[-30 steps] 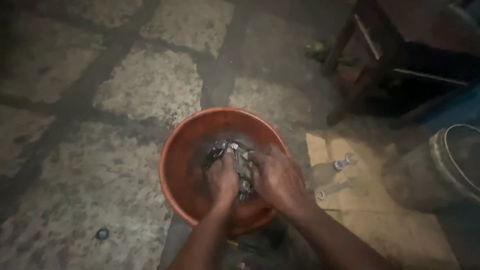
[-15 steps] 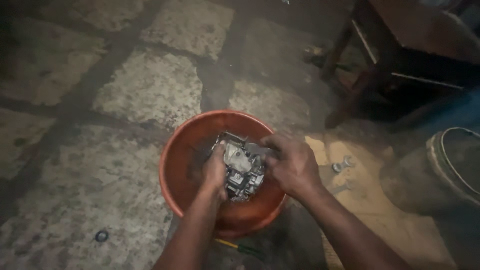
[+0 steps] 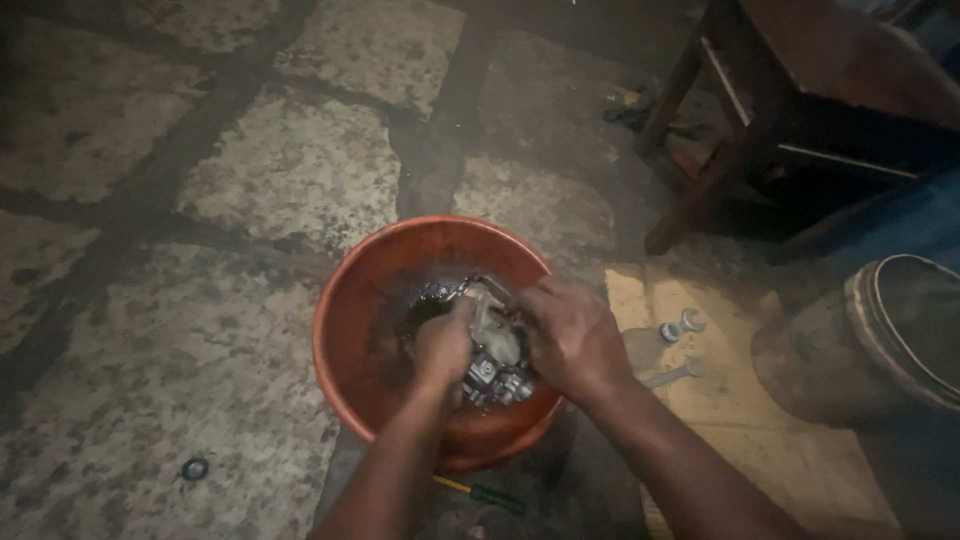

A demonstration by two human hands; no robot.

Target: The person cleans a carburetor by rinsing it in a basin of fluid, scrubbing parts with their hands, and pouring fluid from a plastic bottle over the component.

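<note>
Both forearms reaching forward and down from the bottom edge, meeting over an orange plastic basin (image 3: 345, 330) on the stone-paved floor (image 3: 290, 170). Left hand (image 3: 443, 345) curled tight, knuckles up, fingers closed on the near left side of a grimy metal engine part, probably a carburetor (image 3: 497, 362), though dim light and dirt blur its details. Right hand (image 3: 572, 335) spread broader, palm down, wrapped over the part's right and top, wrist bent inward. Part held between the two hands, low inside the basin and toward its near right wall, above a dark wet patch on the bottom. Compared with half a second ago: part sunk lower and more covered, right hand slid further over its top, left hand closed tighter around it. Just right of the basin, a sheet of cardboard (image 3: 740, 440) with small metal fittings (image 3: 680, 325) lying on it; a dark bucket (image 3: 880, 340) at its far right edge. Green-handled screwdriver (image 3: 482, 492) on the floor below the basin, a small dark ring (image 3: 194, 468) off to the left, a wooden stool (image 3: 760, 120) at upper right.
</note>
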